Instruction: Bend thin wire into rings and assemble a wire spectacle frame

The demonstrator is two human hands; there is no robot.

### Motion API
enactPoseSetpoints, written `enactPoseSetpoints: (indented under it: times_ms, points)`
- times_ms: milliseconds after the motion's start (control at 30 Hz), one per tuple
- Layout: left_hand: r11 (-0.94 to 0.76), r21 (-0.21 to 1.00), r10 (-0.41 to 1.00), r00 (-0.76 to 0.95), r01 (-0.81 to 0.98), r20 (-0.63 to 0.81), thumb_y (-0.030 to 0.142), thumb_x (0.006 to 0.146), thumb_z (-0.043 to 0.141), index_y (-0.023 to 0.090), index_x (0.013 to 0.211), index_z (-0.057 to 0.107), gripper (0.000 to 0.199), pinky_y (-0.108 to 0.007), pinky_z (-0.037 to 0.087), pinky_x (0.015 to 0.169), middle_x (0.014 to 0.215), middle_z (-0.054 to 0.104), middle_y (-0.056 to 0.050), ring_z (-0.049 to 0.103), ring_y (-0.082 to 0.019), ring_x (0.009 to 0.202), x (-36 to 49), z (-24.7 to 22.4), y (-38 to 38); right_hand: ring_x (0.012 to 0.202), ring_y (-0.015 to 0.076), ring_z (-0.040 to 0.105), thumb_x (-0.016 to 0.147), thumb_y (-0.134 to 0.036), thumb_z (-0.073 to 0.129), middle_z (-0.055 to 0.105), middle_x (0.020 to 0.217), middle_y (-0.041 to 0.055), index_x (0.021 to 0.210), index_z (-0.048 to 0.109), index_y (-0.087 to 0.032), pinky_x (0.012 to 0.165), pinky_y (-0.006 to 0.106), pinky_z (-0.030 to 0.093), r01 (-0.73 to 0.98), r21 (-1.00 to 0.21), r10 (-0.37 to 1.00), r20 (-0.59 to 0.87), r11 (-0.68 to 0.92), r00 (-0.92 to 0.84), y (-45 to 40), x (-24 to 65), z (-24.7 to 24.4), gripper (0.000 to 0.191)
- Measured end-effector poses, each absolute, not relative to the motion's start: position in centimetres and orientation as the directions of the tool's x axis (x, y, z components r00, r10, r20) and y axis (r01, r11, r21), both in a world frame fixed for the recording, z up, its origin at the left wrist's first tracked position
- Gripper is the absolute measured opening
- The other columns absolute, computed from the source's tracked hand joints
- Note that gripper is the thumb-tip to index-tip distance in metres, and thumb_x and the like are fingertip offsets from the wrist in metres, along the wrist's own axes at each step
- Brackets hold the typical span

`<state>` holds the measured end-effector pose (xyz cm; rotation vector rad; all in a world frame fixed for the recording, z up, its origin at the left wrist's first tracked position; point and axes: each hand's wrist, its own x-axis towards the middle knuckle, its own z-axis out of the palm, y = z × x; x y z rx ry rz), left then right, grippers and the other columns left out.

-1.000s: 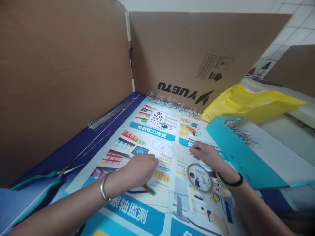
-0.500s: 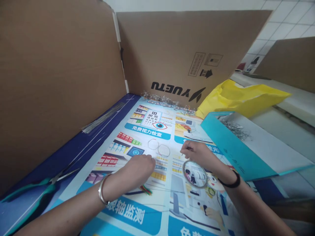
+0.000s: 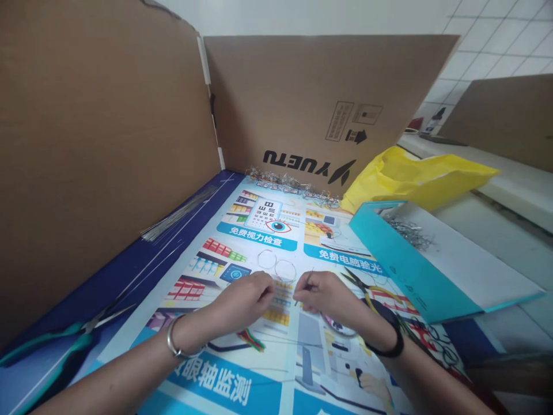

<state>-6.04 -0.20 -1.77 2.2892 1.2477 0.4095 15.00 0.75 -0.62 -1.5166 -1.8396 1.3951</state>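
My left hand (image 3: pixel 247 295) is curled closed above the printed sheet, with its fingertips turned away, so whatever it holds is hidden. Facing it, my right hand (image 3: pixel 327 293) pinches a thin dark wire-like piece (image 3: pixel 296 301) between thumb and fingers. Under the right hand lies a round hoop (image 3: pixel 339 327), partly covered. Two thin wire rings (image 3: pixel 285 270) rest on the sheet just beyond the hands. A bundle of coloured threads (image 3: pixel 251 340) lies below my left hand. Yellow-handled cutters (image 3: pixel 360 283) lie beside my right wrist.
Green-handled pliers (image 3: pixel 86 328) lie at left, with a bundle of straight wires (image 3: pixel 177 214) behind. Cardboard walls (image 3: pixel 276 92) rise at the left and back. A teal box (image 3: pixel 415 262) with tangled wire bits and a yellow bag (image 3: pixel 415 176) stand at right.
My right hand has come down and left, nearer my left hand, and now covers part of the hoop. The cutters beside my right wrist have come into view. The view has shifted slightly.
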Motion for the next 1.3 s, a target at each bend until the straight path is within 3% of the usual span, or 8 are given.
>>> enactPoseSetpoints:
  times_ms: [133, 367, 467, 600, 733, 867, 1100, 1300]
  points:
    - [-0.403, 0.698, 0.863, 0.499, 0.592, 0.075, 0.014, 0.081, 0.042, 0.018, 0.074, 0.048, 0.01, -0.025, 0.038, 0.061, 0.073, 0.056, 0.0, 0.05, -0.013, 0.067, -5.3, -2.5, -0.4, 0.044, 0.0094, 0.052, 0.07, -0.026, 0.06, 0.058, 0.051, -0.003, 0.07, 0.058, -0.018, 0.042, 0.019, 0.039, 0.405, -0.903, 0.879, -0.305, -0.144, -0.367, 0.0, 13.7, -1.6, 0.009]
    - [-0.417, 0.709, 0.858, 0.504, 0.569, 0.1, 0.013, 0.08, 0.045, 0.018, 0.073, 0.051, 0.01, -0.025, 0.037, 0.06, 0.072, 0.056, 0.0, 0.049, -0.012, 0.065, -4.9, -3.6, -0.7, 0.046, 0.0092, 0.051, 0.073, -0.029, 0.059, 0.055, 0.051, -0.0044, 0.073, 0.059, -0.018, 0.044, 0.019, 0.038, 0.314, -0.945, 0.908, -0.208, -0.09, -0.364, -0.3, 13.0, -3.2, 0.011]
    - [-0.423, 0.713, 0.852, 0.514, 0.559, 0.102, 0.013, 0.08, 0.046, 0.018, 0.073, 0.054, 0.012, -0.025, 0.038, 0.062, 0.072, 0.059, 0.0, 0.052, -0.013, 0.067, -5.3, -3.1, -0.5, 0.051, 0.01, 0.052, 0.076, -0.024, 0.056, 0.056, 0.055, -0.0041, 0.072, 0.059, -0.019, 0.049, 0.02, 0.04, 0.383, -0.923, 0.919, -0.113, 0.044, -0.378, -0.5, 13.0, -2.8, 0.008]
    - [-0.402, 0.76, 0.87, 0.472, 0.511, 0.143, 0.013, 0.081, 0.049, 0.018, 0.074, 0.059, 0.013, -0.025, 0.04, 0.066, 0.076, 0.062, 0.0, 0.055, -0.012, 0.073, -5.8, -2.3, 0.0, 0.065, 0.012, 0.058, 0.075, -0.011, 0.054, 0.064, 0.07, -0.0006, 0.068, 0.061, -0.019, 0.06, 0.022, 0.041, 0.585, -0.758, 0.909, 0.023, 0.288, -0.417, -0.8, 12.9, -1.5, 0.013]
    - [-0.348, 0.818, 0.888, 0.441, 0.458, 0.131, 0.016, 0.079, 0.055, 0.019, 0.075, 0.063, 0.01, -0.023, 0.04, 0.066, 0.074, 0.063, 0.002, 0.056, -0.011, 0.072, -5.8, -1.9, -0.1, 0.075, 0.0148, 0.061, 0.079, -0.012, 0.054, 0.068, 0.08, 0.0019, 0.074, 0.066, -0.019, 0.068, 0.024, 0.042, 0.645, -0.653, 0.879, 0.067, 0.396, -0.472, -1.1, 12.6, -1.4, 0.015]
    - [-0.28, 0.87, 0.902, 0.422, 0.405, 0.094, 0.016, 0.076, 0.058, 0.019, 0.076, 0.065, 0.008, -0.022, 0.041, 0.066, 0.075, 0.065, 0.002, 0.057, -0.011, 0.071, -5.6, -1.7, -0.4, 0.077, 0.0158, 0.062, 0.081, -0.013, 0.053, 0.069, 0.082, 0.0032, 0.079, 0.067, -0.019, 0.069, 0.024, 0.041, 0.67, -0.612, 0.861, 0.036, 0.42, -0.507, -1.2, 12.2, -2.1, 0.015]
    - [-0.222, 0.914, 0.889, 0.456, 0.339, 0.047, 0.014, 0.073, 0.056, 0.019, 0.074, 0.065, 0.01, -0.024, 0.043, 0.068, 0.076, 0.065, 0.001, 0.057, -0.012, 0.075, -5.8, -1.8, -0.3, 0.066, 0.014, 0.058, 0.08, -0.015, 0.053, 0.066, 0.074, 0.0035, 0.071, 0.064, -0.017, 0.059, 0.022, 0.037, 0.733, -0.572, 0.881, -0.04, 0.367, -0.472, -1.1, 11.5, -3.0, 0.015]
    - [-0.144, 0.953, 0.896, 0.444, 0.266, 0.011, 0.012, 0.07, 0.056, 0.017, 0.075, 0.063, 0.01, -0.023, 0.042, 0.065, 0.074, 0.063, 0.002, 0.055, -0.011, 0.071, -5.5, -2.5, -0.3, 0.065, 0.0137, 0.057, 0.079, -0.013, 0.053, 0.064, 0.071, 0.0031, 0.066, 0.064, -0.017, 0.059, 0.022, 0.037, 0.747, -0.562, 0.887, -0.05, 0.355, -0.459, -1.0, 11.5, -3.5, 0.017]
